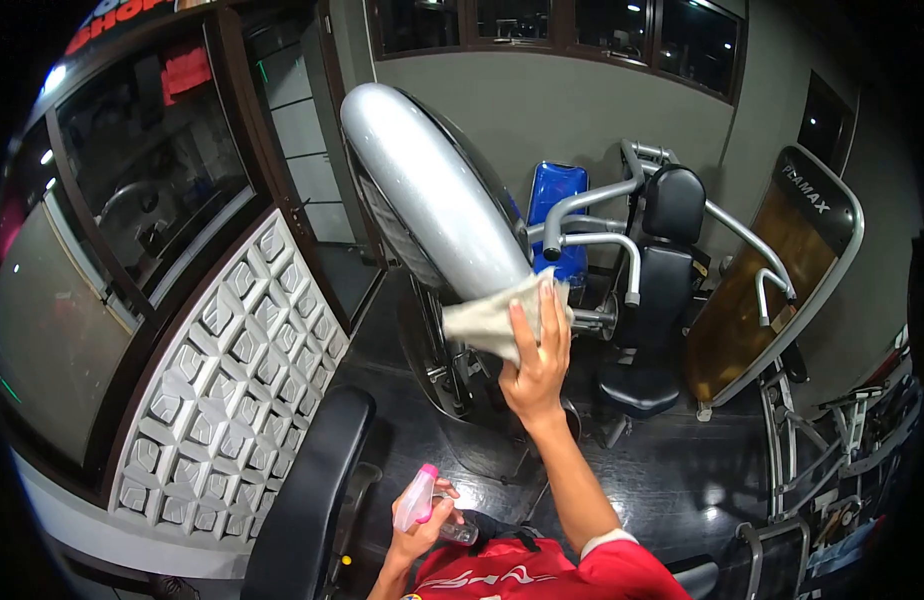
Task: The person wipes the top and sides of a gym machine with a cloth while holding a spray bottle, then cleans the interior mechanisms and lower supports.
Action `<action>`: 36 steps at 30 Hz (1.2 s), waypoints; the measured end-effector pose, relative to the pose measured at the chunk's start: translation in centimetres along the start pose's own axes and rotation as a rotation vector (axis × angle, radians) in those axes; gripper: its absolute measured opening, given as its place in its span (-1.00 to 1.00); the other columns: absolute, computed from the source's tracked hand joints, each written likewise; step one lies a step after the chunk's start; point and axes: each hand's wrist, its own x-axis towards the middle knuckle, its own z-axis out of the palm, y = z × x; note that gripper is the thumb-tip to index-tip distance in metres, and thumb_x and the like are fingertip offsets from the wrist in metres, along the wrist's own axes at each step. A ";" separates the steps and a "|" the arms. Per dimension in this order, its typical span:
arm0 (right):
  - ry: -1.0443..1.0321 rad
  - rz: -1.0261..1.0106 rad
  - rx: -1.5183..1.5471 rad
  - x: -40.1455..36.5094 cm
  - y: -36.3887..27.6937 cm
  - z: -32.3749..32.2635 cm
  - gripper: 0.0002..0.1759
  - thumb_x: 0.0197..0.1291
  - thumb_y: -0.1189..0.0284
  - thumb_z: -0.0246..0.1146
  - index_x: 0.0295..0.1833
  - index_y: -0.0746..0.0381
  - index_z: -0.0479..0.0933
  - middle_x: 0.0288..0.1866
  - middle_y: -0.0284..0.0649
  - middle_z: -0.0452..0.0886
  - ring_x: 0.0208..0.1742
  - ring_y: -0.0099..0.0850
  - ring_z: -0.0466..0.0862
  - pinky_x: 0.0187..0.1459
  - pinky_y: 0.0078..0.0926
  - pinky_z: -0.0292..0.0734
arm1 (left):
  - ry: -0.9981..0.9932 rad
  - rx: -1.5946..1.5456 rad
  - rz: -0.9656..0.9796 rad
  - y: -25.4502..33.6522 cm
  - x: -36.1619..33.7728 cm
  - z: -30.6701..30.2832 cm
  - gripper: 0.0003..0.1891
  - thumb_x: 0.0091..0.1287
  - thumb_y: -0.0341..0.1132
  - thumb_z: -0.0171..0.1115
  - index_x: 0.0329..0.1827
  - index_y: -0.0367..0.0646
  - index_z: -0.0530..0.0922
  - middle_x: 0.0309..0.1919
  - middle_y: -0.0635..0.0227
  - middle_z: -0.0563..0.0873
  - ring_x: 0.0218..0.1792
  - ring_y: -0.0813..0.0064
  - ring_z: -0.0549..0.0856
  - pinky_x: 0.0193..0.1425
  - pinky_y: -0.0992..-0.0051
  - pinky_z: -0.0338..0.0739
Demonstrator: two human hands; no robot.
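My right hand (538, 362) presses a pale cloth (492, 318) against the lower end of a silver, rounded machine cover (432, 180). The fingers lie stretched out over the cloth, with its loose edge hanging to the left. Low in the view, my left hand (418, 530) is wrapped round a spray bottle (416, 500) with a pink nozzle and a clear body. The bottle is tilted and close to my red shirt. Part of its body is hidden by my fingers.
A black padded backrest (312, 500) stands at lower left. Beyond the cover are a machine with a black seat (637, 390) and grey handles, a blue pad (559, 220) and a PLAMAX panel (782, 270). A white patterned wall (237, 370) runs along the left.
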 end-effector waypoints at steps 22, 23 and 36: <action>-0.074 -0.307 0.068 17.3 -4.5 3.0 -0.53 -0.01 0.63 0.12 0.10 0.17 0.48 0.26 -0.05 0.44 0.38 0.02 0.29 0.30 -0.10 0.29 | -0.004 0.054 0.011 0.0 1.9 0.0 -0.74 0.25 -0.57 0.17 0.00 -0.41 0.45 -0.27 0.16 0.65 -0.44 0.44 0.71 -0.33 0.52 0.62; 0.003 -0.362 0.083 19.7 -3.9 5.3 -0.57 -0.02 0.63 0.11 0.05 0.19 0.49 0.17 -0.05 0.49 0.30 -0.01 0.37 0.27 -0.14 0.33 | 0.012 0.054 0.021 0.0 1.9 0.1 -0.74 0.25 -0.57 0.17 0.00 -0.41 0.45 -0.27 0.16 0.65 -0.44 0.44 0.71 -0.33 0.52 0.62; -0.404 -0.408 0.047 22.4 -3.9 2.8 -0.57 0.05 0.55 0.13 0.08 0.00 0.52 0.25 -0.11 0.43 0.28 -0.10 0.41 0.21 -0.11 0.38 | 0.068 0.007 0.034 -0.4 1.3 -0.3 -0.74 0.25 -0.57 0.19 0.00 -0.40 0.45 -0.28 0.18 0.65 -0.44 0.44 0.71 -0.34 0.53 0.61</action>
